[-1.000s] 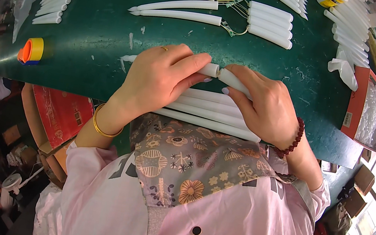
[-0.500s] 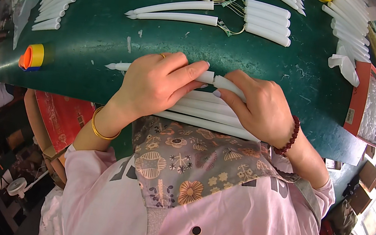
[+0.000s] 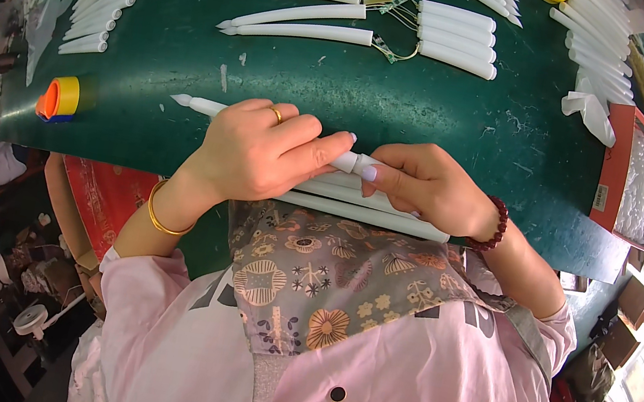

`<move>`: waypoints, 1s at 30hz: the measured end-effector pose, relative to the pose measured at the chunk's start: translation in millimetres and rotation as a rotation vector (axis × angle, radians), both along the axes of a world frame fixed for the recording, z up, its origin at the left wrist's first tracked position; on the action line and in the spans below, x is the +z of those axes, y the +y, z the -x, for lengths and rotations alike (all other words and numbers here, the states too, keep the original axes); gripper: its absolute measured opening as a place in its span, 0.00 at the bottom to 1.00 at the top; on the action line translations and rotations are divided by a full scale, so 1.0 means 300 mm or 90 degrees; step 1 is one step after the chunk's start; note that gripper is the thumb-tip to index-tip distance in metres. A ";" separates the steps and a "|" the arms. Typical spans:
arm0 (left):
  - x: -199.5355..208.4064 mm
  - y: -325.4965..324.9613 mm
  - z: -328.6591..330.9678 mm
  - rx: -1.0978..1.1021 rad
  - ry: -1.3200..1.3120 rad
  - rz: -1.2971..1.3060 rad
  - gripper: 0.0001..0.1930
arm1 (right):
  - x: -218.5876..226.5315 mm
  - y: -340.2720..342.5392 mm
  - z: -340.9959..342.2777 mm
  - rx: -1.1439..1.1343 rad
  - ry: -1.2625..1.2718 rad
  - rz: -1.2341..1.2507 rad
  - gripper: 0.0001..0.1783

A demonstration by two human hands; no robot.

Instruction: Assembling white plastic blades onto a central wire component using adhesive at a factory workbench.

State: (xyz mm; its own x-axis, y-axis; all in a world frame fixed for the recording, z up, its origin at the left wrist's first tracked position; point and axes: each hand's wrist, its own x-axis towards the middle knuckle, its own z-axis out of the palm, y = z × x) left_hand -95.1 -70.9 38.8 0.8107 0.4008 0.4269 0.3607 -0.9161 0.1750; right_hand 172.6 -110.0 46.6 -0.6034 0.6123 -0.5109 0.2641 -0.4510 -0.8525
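My left hand (image 3: 258,152) is closed round the long white body of an electric taper candle (image 3: 206,106), whose pointed flame tip sticks out at the left. In my right hand (image 3: 434,190) is a short white tube, the candle base (image 3: 365,164), pinched between thumb and fingers. The two parts meet end to end between my hands; whether they are fully joined I cannot tell. Several white candle sticks (image 3: 370,216) lie side by side under my hands, along the near table edge, partly hidden by them.
Farther back lie several taper bodies (image 3: 308,30), wired through small circuit boards (image 3: 389,52) to short tubes (image 3: 456,58). White tubes (image 3: 102,11) are piled at left, near an orange-and-yellow tape roll (image 3: 60,98). At right stands a red box (image 3: 616,165) of small clear pieces.
The gap between taper body and base has closed. Both inner ends have dropped toward me, so the candle now slants, and my right hand has turned to a thumb-on-top grip.
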 end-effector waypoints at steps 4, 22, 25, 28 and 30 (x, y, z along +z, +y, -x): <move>-0.012 0.007 -0.011 -0.005 -0.021 0.009 0.18 | 0.006 -0.010 0.007 -0.008 -0.034 -0.100 0.16; -0.031 -0.021 -0.061 -0.019 0.043 0.017 0.13 | -0.057 -0.065 -0.004 0.016 -0.197 -0.561 0.14; -0.036 0.019 -0.077 0.015 0.030 -0.007 0.13 | -0.054 -0.013 -0.011 0.024 -0.252 -0.617 0.14; -0.062 0.033 -0.091 0.025 0.018 -0.004 0.13 | -0.088 0.003 -0.026 0.030 -0.289 -0.659 0.14; -0.081 0.049 -0.109 0.026 0.019 0.049 0.11 | -0.103 0.022 -0.039 0.039 -0.305 -0.694 0.14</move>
State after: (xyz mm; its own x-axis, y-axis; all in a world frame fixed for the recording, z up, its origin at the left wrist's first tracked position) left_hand -62.5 -56.2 14.6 0.8045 0.4644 0.3701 0.4038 -0.8848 0.2326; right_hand 184.4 -103.3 15.6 -0.5362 0.8404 0.0792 0.6557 0.4738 -0.5878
